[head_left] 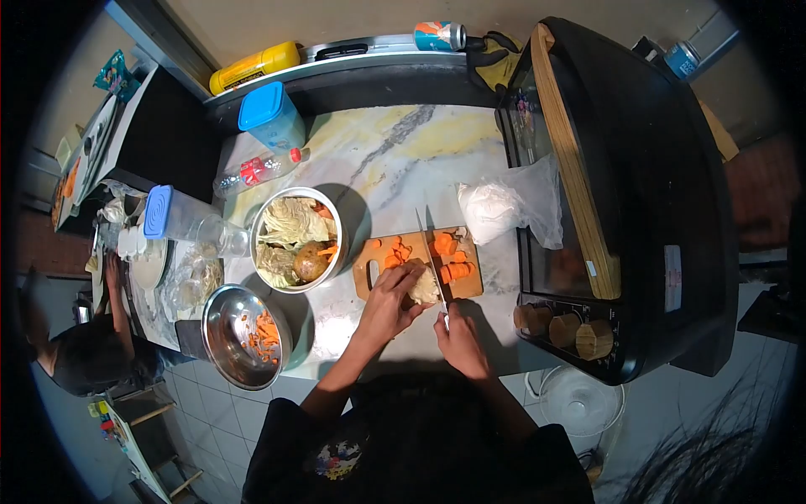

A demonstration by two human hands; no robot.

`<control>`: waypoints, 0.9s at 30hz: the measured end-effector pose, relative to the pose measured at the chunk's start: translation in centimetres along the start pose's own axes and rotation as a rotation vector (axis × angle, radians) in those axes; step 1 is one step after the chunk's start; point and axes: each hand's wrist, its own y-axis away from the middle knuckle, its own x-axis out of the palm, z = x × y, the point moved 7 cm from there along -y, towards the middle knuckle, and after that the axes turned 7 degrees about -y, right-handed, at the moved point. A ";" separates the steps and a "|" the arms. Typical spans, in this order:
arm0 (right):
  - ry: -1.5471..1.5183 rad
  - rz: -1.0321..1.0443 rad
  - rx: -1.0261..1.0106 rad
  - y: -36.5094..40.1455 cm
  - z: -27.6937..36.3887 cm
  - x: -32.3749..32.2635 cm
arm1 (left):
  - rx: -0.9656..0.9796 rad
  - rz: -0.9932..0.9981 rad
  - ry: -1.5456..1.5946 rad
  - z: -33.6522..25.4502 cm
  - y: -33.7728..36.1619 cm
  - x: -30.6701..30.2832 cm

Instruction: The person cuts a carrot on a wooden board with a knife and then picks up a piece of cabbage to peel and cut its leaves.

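Left hand and blade flank a pale, lumpy piece of food (426,288) at the near edge of the board.

The left hand (390,301) curls its fingers over the left side of the pale piece, pinning it on the rectangular orange-brown wooden cutting board (468,289). The right hand (459,336), nearer the body, wraps the handle of a long knife with a narrow metal blade (429,252). The blade's long axis runs away from the person, tip leaning slightly left, just to the right of the piece; whether its edge touches it, I cannot tell. The piece's own long axis is hidden by the fingers. Chopped orange carrot pieces (456,271) lie on both sides of the blade.
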 end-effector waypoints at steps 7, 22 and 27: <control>0.021 0.010 0.092 0.5 0.3 0.3 | -0.012 -0.042 0.035 0.1 0.7 0.0; 0.008 0.000 0.017 0.6 -0.3 0.4 | -0.023 0.062 -0.077 -1.1 0.9 -0.2; 0.031 0.040 0.048 0.7 -0.3 0.2 | 0.025 0.082 -0.173 -0.8 0.7 -0.3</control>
